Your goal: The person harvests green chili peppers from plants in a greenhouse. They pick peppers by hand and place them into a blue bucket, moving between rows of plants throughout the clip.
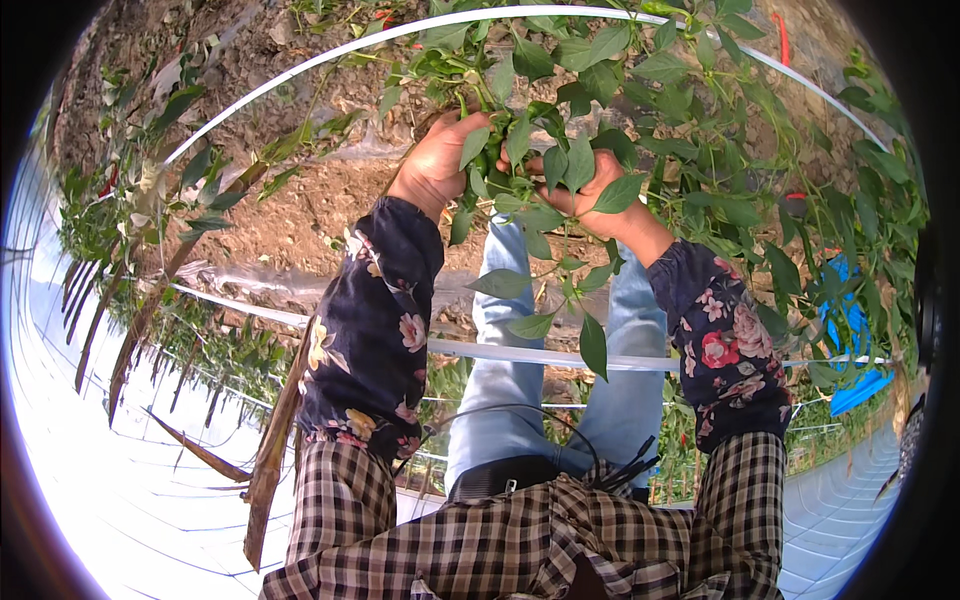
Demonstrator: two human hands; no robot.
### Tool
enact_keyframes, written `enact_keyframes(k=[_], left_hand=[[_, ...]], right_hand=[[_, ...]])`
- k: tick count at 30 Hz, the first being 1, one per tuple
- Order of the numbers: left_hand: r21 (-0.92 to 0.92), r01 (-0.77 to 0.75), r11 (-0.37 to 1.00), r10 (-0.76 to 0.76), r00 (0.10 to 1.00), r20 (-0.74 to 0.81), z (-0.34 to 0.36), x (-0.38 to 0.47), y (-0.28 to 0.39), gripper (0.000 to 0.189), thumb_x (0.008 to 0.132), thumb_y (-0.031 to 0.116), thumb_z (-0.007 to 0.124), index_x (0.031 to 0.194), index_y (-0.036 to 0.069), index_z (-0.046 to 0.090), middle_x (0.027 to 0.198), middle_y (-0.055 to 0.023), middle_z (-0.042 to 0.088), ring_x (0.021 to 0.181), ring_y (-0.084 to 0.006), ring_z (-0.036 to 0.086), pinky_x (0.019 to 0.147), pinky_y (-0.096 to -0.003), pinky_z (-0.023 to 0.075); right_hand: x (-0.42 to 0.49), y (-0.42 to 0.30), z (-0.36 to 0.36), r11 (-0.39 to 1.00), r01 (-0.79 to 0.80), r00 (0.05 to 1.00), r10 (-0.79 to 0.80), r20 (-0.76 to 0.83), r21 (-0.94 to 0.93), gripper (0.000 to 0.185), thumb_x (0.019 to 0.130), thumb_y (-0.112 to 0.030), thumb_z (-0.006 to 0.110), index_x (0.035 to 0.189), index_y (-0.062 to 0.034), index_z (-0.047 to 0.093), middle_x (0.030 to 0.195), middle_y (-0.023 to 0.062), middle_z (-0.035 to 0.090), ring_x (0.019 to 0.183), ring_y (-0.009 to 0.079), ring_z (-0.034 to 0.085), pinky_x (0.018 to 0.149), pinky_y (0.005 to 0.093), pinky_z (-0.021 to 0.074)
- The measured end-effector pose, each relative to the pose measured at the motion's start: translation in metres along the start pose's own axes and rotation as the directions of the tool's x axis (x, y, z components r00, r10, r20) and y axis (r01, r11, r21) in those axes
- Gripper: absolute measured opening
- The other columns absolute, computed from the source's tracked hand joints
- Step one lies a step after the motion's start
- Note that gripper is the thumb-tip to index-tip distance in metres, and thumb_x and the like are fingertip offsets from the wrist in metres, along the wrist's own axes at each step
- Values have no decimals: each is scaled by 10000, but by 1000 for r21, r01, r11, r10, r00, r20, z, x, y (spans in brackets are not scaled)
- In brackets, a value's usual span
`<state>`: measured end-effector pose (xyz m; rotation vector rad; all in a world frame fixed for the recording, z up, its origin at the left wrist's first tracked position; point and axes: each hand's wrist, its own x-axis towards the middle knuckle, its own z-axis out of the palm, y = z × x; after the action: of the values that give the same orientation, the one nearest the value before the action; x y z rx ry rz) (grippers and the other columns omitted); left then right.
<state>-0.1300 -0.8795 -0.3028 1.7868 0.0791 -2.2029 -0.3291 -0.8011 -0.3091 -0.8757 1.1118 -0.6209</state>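
A leafy chili pepper plant (585,150) with green leaves and several green peppers (489,156) hangs before me. My left hand (441,156) is closed around green peppers and stems at the plant's left side; its fingertips are partly behind leaves. From the right, my right hand (600,196) reaches into the same foliage, its fingers curled towards the peppers. Leaves cover much of that hand, so its hold is unclear. Dark floral sleeve covers (375,322) enclose both forearms.
A white strap (420,24) arcs across the far plants, and another white strap (555,358) crosses in front of my legs. Wooden stakes (274,457) stand at left. Blue plastic (847,315) hangs among plants at right. Bare soil (322,210) and plastic film lie below.
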Motion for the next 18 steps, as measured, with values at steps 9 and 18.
enact_keyframes(k=[9, 18], left_hand=[[98, -149, 984, 151, 988, -16, 3, 8, -10, 221, 901, 122, 525, 1059, -32, 530, 854, -140, 645, 687, -220, 657, 561, -307, 535], [46, -104, 994, 104, 995, 0, 25, 10, -19, 218, 901, 105, 495, 1032, -60, 552, 865, -151, 661, 696, -226, 672, 569, -303, 543]], right_hand=[[-39, -67, -35, 907, -133, 826, -121, -551, -399, 121, 784, -25, 680, 901, -20, 649, 699, 126, 648, 608, 184, 641, 567, 278, 477], [-36, -5, 31, 764, -213, 777, 510, -370, 609, 214, 875, -60, 596, 1076, -27, 662, 700, -1, 603, 506, 36, 485, 445, 197, 353]])
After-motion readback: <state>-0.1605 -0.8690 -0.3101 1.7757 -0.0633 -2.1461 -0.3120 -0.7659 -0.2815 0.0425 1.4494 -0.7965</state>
